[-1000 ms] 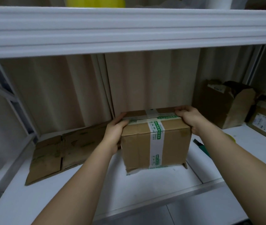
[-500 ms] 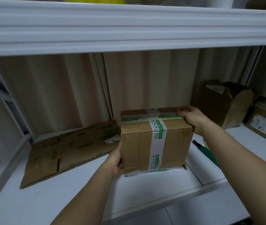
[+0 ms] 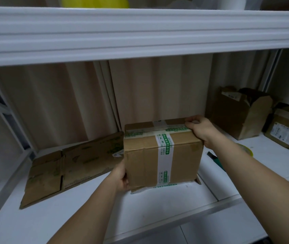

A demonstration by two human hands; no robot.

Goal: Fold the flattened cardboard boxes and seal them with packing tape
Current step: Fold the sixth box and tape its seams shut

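Observation:
A brown cardboard box point(image 3: 143, 162), sealed with white-and-green printed tape, stands on the white shelf point(image 3: 157, 213) at the centre. My left hand point(image 3: 120, 176) grips its lower left corner, the fingers hidden behind the box. My right hand point(image 3: 201, 129) holds the top right edge, with the fingers curled over the taped top. A flattened cardboard box point(image 3: 69, 166) lies on the shelf to the left, partly tucked behind the sealed box. A tape roll point(image 3: 245, 149) shows just beyond my right forearm.
An upper shelf point(image 3: 140, 32) overhangs close above. Tall cardboard sheets point(image 3: 157, 88) lean against the back. Two more boxes, an open one point(image 3: 240, 111) and a labelled one point(image 3: 288, 132), stand at the right. A dark-and-green tool point(image 3: 216, 160) lies under my right forearm.
My left hand has dropped from the box's top left corner to its lower left corner. The box's bottom edge sits slightly lifted. My right hand stays on the top right.

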